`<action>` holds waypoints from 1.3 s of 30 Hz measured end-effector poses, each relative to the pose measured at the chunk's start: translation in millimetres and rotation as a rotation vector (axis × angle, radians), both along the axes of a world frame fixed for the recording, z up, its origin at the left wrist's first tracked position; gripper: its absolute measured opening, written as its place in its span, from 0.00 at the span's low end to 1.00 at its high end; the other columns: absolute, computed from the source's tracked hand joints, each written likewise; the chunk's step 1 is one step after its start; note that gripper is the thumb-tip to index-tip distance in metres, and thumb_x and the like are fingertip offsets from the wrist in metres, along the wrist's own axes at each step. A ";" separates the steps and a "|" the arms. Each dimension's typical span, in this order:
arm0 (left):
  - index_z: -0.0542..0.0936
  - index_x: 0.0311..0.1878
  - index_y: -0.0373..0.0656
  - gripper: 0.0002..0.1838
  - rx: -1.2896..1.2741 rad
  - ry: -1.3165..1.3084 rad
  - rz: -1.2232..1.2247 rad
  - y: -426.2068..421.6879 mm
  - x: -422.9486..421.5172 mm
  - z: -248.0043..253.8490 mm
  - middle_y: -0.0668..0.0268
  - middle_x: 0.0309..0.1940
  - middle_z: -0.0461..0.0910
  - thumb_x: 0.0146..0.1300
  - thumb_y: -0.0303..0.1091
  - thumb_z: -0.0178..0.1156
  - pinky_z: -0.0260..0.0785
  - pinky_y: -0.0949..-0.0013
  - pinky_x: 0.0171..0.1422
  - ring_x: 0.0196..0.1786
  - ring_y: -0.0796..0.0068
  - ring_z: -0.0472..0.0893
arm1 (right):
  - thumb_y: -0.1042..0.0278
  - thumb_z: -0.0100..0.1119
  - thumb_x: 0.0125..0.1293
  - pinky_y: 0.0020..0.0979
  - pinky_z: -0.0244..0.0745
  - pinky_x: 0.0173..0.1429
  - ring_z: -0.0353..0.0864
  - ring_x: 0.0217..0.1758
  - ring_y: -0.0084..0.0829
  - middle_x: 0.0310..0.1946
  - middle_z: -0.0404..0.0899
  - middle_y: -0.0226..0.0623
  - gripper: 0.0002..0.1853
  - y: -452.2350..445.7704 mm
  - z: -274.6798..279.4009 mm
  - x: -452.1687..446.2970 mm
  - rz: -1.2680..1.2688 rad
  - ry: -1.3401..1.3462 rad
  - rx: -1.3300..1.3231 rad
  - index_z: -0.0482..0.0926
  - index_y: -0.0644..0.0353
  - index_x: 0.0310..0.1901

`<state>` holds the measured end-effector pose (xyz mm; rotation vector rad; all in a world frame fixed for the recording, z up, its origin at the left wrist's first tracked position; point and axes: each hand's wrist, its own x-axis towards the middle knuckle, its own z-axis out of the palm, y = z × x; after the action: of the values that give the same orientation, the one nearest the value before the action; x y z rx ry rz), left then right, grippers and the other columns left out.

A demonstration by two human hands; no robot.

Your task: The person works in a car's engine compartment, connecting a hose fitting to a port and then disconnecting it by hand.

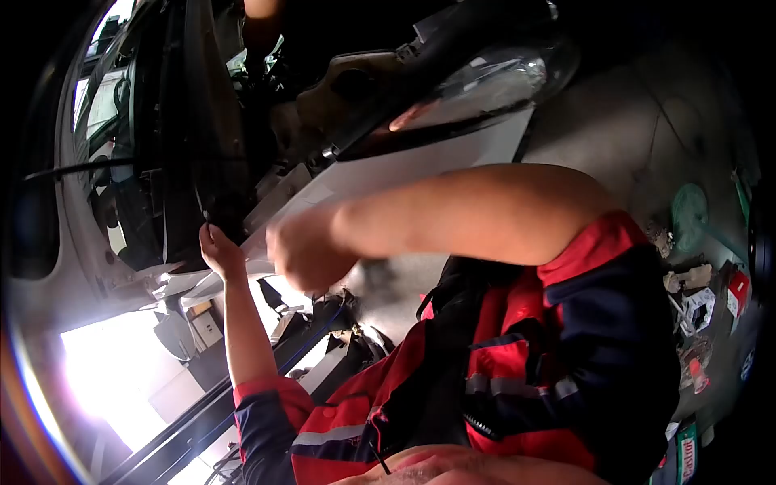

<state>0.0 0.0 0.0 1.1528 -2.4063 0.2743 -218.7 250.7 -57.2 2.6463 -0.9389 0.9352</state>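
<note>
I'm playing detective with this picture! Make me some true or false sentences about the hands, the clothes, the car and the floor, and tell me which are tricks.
1. The left hand is close to the car. True.
2. The two hands are clasped together. False: a gap shows between the left hand and the right hand.
3. The sleeves are all yellow. False: they are red and dark blue.
4. A green thing with a round end is on the picture's right side. True.
5. The hands wear thick gloves. False: they are bare.
</note>
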 end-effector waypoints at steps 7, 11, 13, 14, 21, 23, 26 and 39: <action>0.78 0.57 0.29 0.21 0.145 0.203 -0.009 18.7 -12.6 -123.2 0.49 0.51 0.82 0.78 0.39 0.47 0.70 0.61 0.61 0.51 0.57 0.80 | 0.60 0.55 0.69 0.38 0.76 0.56 0.86 0.51 0.32 0.46 0.88 0.27 0.12 -33.9 -60.2 19.8 0.431 0.440 0.026 0.89 0.50 0.43; 0.74 0.60 0.33 0.22 0.246 0.250 -0.008 26.8 -21.2 -122.4 0.51 0.53 0.78 0.78 0.41 0.43 0.69 0.60 0.62 0.53 0.57 0.78 | 0.66 0.59 0.63 0.41 0.80 0.46 0.87 0.47 0.35 0.42 0.89 0.28 0.10 -49.7 -85.5 13.0 0.493 0.477 0.300 0.90 0.50 0.41; 0.73 0.61 0.33 0.23 0.203 0.214 -0.017 31.5 -28.9 -117.3 0.50 0.56 0.75 0.77 0.42 0.43 0.67 0.58 0.64 0.57 0.57 0.75 | 0.61 0.68 0.59 0.40 0.81 0.49 0.87 0.50 0.37 0.46 0.89 0.30 0.13 -29.7 -83.2 11.8 0.603 0.317 0.337 0.90 0.52 0.44; 0.72 0.62 0.34 0.23 0.125 0.166 -0.049 30.8 -29.8 -114.5 0.49 0.58 0.74 0.77 0.43 0.43 0.66 0.57 0.65 0.59 0.57 0.74 | 0.62 0.68 0.58 0.40 0.81 0.49 0.87 0.49 0.37 0.46 0.89 0.31 0.13 -24.2 -79.3 16.7 0.628 0.327 0.303 0.90 0.52 0.45; 0.74 0.61 0.40 0.22 0.105 0.735 -0.113 19.3 -109.5 -69.3 0.58 0.54 0.77 0.76 0.46 0.45 0.60 0.59 0.67 0.60 0.64 0.74 | 0.67 0.63 0.60 0.40 0.79 0.53 0.86 0.51 0.43 0.48 0.88 0.39 0.13 -30.2 -85.5 25.3 0.490 -0.082 1.212 0.89 0.54 0.46; 0.75 0.58 0.41 0.21 0.325 1.108 -0.128 8.7 -167.9 -38.9 0.59 0.51 0.80 0.74 0.46 0.47 0.59 0.60 0.65 0.60 0.67 0.74 | 0.65 0.59 0.63 0.40 0.79 0.54 0.86 0.51 0.43 0.48 0.88 0.39 0.14 -31.4 -82.3 14.9 0.570 0.019 0.895 0.89 0.55 0.46; 0.77 0.55 0.41 0.19 0.604 1.318 -0.152 6.2 -233.6 -18.8 0.58 0.51 0.81 0.72 0.44 0.47 0.58 0.55 0.64 0.57 0.67 0.75 | 0.66 0.61 0.60 0.41 0.81 0.50 0.87 0.44 0.47 0.41 0.88 0.44 0.12 -28.9 -86.6 21.6 0.567 0.046 0.845 0.89 0.61 0.40; 0.81 0.50 0.37 0.13 0.335 -0.182 -0.638 23.3 -259.3 -66.6 0.56 0.42 0.84 0.62 0.26 0.64 0.75 0.64 0.51 0.44 0.62 0.84 | 0.73 0.66 0.58 0.41 0.79 0.55 0.85 0.55 0.49 0.49 0.84 0.56 0.23 -30.1 -104.8 40.9 0.327 -0.387 1.542 0.76 0.73 0.55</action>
<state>-259.3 23.3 -66.6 0.4321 -2.9051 -0.2490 -177.9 220.6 -161.9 4.0138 -1.9237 0.9999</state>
